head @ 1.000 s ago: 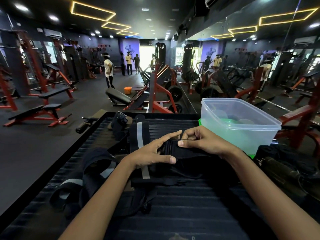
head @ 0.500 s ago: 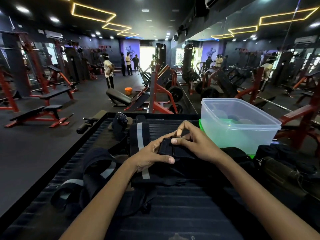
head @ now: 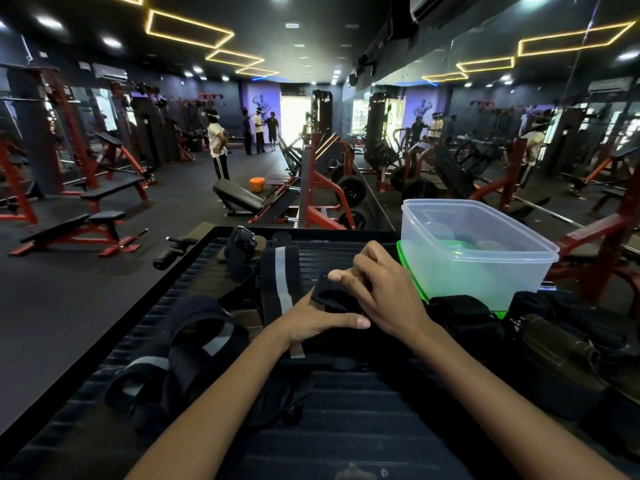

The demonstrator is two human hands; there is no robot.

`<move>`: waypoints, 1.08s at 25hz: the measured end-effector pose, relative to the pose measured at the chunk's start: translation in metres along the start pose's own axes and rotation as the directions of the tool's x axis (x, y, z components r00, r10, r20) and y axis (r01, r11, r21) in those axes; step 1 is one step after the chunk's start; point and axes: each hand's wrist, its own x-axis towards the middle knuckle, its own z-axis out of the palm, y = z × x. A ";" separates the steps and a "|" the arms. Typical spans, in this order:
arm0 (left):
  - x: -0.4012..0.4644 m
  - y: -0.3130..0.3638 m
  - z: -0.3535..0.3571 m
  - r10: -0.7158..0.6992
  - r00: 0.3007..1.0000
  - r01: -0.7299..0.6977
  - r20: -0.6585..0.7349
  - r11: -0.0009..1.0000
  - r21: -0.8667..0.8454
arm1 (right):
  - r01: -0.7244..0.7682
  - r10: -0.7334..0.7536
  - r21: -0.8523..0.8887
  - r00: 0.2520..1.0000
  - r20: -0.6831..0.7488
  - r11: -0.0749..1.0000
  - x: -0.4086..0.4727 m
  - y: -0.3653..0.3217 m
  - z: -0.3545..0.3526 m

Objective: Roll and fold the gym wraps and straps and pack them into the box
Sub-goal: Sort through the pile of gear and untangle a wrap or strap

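left hand (head: 320,320) grips black wrap (head: 330,296) from below, thumb laid across | right hand (head: 384,292) curls over same wrap, on ribbed table (head: 346,410) mid | box (head: 478,258) just right, open, on green lid (head: 403,258) | striped strap (head: 280,282) just left | looped straps (head: 194,348) near-left | dark rolls (head: 464,317) right, against box

No legible text, label, brand, number or sign anywhere in view. Purple wall poster (head: 260,102) at the far end of the gym shows a figure only; any lettering on it too small and blurred to read. Same for its mirrored copy (head: 423,105).
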 end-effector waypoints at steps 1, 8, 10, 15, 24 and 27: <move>0.000 0.000 0.001 -0.004 1.000 0.005 -0.020 0.999 0.042 | 0.014 -0.011 -0.100 0.999 0.032 0.995 0.000 -0.003 -0.002; 0.008 -0.007 0.005 0.054 0.996 -0.038 -0.078 0.981 0.188 | 0.146 -0.050 -0.487 0.978 0.205 0.861 0.004 -0.015 -0.021; 0.010 -0.001 0.005 0.065 0.995 -0.051 -0.072 0.983 0.175 | 0.214 -0.122 -0.451 0.967 0.224 0.867 0.004 -0.019 -0.015; 0.011 -0.006 -0.004 0.099 0.995 -0.097 -0.014 0.988 0.124 | -0.120 0.121 -0.017 0.990 0.070 0.993 0.013 -0.007 -0.024; 0.007 -0.018 -0.021 0.064 0.998 -0.062 -0.006 0.987 0.148 | -0.542 0.659 0.466 0.742 -0.127 0.700 0.029 0.037 -0.046; 0.011 -0.020 -0.025 0.068 0.997 -0.063 -0.024 0.985 0.163 | -0.590 0.714 0.492 0.693 -0.098 0.640 0.021 0.054 -0.043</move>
